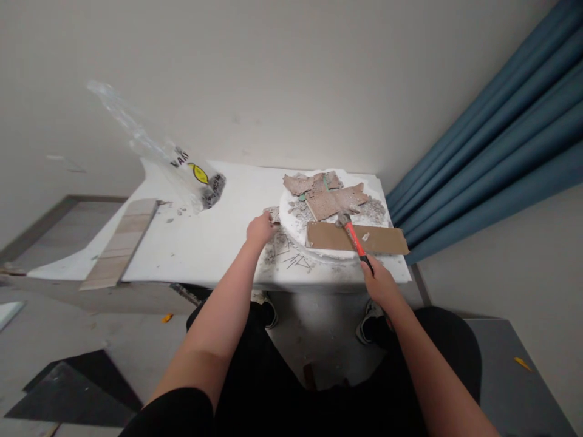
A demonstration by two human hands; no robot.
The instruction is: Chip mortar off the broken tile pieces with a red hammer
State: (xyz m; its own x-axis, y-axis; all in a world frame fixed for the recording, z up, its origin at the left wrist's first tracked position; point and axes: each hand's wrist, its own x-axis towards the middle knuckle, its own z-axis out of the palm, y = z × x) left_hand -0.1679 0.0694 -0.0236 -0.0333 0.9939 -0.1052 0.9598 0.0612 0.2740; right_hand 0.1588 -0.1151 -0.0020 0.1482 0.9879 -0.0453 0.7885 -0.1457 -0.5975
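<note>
Black sleeve, black trousers

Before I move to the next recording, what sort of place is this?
Probably an ordinary indoor room used as a makeshift workspace: a blue curtain hangs at one side, a white-topped table bears broken brown pieces, and the right hand holds a hammer.

Both bare arms reach forward, the left hand with curled fingers, the right hand in a closed grip.

There are two hands, one hammer, one plastic bag and two shoes.
</note>
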